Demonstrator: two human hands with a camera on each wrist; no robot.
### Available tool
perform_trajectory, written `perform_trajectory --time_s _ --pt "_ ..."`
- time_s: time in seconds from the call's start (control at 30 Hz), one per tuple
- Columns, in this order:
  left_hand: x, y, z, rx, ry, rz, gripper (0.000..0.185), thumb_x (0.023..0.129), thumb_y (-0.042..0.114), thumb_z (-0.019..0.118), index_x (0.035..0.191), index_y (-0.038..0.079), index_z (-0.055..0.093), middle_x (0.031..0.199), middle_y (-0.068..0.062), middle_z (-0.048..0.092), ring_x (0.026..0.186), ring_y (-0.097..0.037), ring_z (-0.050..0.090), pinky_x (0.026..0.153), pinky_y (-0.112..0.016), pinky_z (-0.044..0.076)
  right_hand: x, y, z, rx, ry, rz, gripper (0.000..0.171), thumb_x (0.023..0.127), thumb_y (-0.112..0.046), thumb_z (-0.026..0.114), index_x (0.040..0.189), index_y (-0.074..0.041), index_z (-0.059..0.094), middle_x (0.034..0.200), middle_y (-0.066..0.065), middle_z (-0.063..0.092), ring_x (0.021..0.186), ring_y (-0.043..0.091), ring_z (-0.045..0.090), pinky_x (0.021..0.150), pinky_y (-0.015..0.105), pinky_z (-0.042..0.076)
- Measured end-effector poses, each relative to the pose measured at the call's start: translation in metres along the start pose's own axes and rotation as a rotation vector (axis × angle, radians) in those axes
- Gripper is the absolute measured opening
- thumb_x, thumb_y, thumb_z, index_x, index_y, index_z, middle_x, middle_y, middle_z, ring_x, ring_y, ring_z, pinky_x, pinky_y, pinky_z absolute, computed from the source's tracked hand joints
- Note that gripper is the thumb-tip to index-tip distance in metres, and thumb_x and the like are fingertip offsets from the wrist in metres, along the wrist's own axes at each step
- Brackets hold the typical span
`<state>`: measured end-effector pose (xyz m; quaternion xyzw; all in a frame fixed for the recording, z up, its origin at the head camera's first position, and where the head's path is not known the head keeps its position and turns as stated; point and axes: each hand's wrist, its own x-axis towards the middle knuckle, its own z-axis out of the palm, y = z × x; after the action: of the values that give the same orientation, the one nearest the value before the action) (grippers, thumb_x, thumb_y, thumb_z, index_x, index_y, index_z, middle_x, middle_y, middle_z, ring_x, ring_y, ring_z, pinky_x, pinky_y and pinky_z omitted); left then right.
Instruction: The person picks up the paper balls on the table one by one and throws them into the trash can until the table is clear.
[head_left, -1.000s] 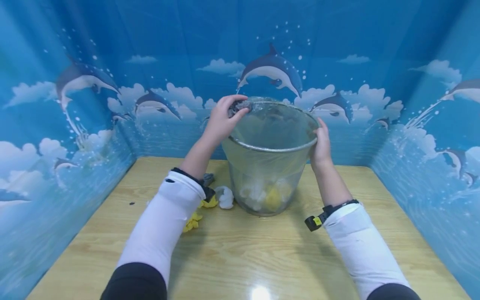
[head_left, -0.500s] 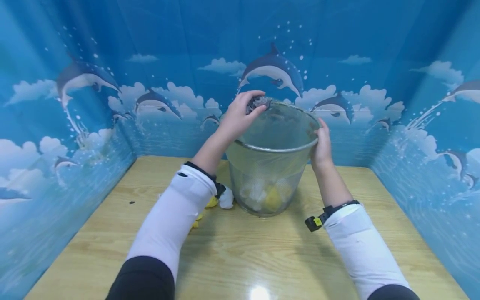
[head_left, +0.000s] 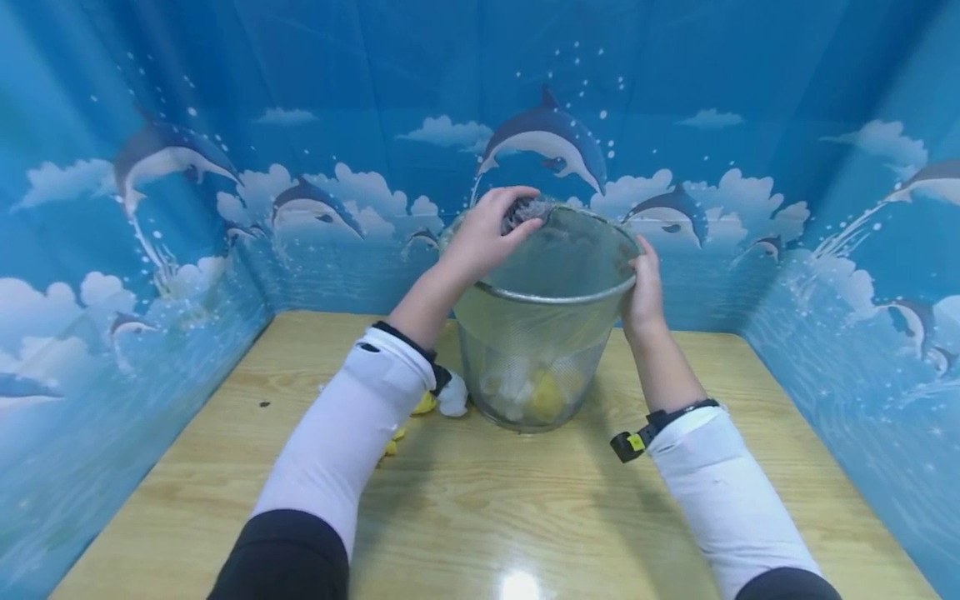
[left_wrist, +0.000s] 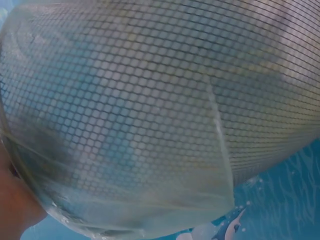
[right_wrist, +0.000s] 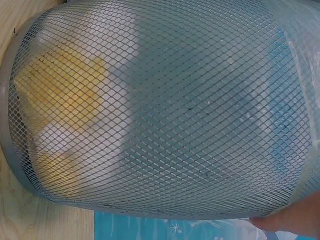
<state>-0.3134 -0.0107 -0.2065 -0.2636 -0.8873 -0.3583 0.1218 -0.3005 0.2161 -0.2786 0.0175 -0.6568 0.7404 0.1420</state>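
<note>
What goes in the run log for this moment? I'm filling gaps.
left hand: pinches bag edge at far rim | right hand: grips mesh bin rim | bin: upright on table, paper wads inside

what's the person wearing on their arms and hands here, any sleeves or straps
Both hands are bare: left hand, right hand. Each forearm has a white sleeve over a black upper sleeve. At each wrist sits a black band; the right wrist band carries a small black clip with a yellow mark.
</note>
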Motion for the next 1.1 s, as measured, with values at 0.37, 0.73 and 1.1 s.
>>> perform_trajectory --time_s 0.37,0.73,1.1 --pt "-0.0023 -0.0048 -0.0025 0.108 -0.14 0.016 0.064 0.099 0.046 0.045 0.155 0.032 0.017 0.164 0.0 0.007 0.151 -0.024 0.0 0.12 -0.051 0.006 0.0019 0.0004 0.0005 -0.003 0.006 -0.006 0.064 0.093 -0.017 0.021 0.155 -0.012 0.007 0.161 0.005 0.01 0.144 0.023 0.02 0.119 0.04 0.018" --pt "-0.0019 -0.0042 -0.0014 0.113 -0.153 0.004 0.065 0.099 0.049 0.044 0.155 0.034 0.015 0.164 0.001 0.001 0.151 -0.026 -0.006 0.12 -0.051 -0.002 0.0015 -0.0012 0.0016 0.0 0.012 0.001 0.065 0.092 -0.015 0.022 0.155 -0.012 0.008 0.16 0.004 0.011 0.143 0.024 0.021 0.118 0.041 0.02" --pt "-0.0036 -0.0075 -0.0044 0.085 -0.107 -0.014 0.063 0.1 0.047 0.044 0.155 0.034 0.017 0.164 0.001 0.003 0.151 -0.025 -0.004 0.119 -0.054 0.002 0.0011 -0.0008 0.0006 -0.002 0.004 0.0 0.065 0.091 -0.014 0.022 0.155 -0.012 0.008 0.16 0.004 0.01 0.142 0.024 0.02 0.118 0.041 0.019"
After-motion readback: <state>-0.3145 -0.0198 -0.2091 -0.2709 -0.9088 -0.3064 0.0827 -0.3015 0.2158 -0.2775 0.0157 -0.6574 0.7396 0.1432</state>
